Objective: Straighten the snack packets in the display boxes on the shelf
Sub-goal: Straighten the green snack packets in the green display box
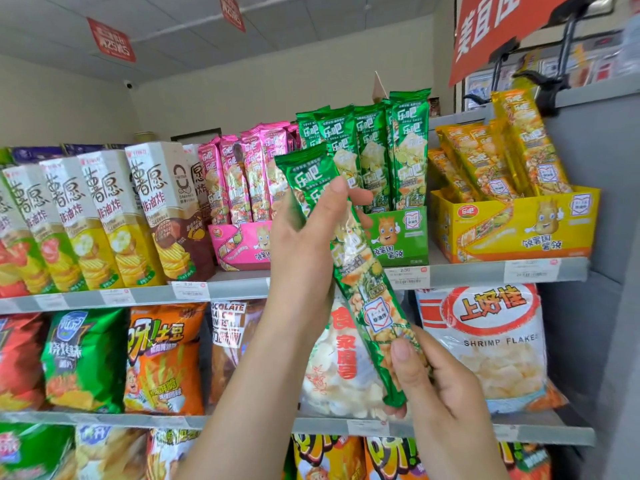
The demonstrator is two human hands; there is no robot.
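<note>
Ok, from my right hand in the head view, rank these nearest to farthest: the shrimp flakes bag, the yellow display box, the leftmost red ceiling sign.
From the right hand, pinching the green packet's lower end:
1. Shrimp flakes bag, just to its right.
2. Yellow display box, on the shelf above.
3. Leftmost red ceiling sign, far upper left.

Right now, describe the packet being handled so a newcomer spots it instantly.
On the upper shelf, find the green display box between the pink box and the yellow box. In front of it a long green packet slants down across the shelf edge, the left hand gripping its upper part and the right hand pinching its lower end. The other green packets stand upright in the box.
</note>
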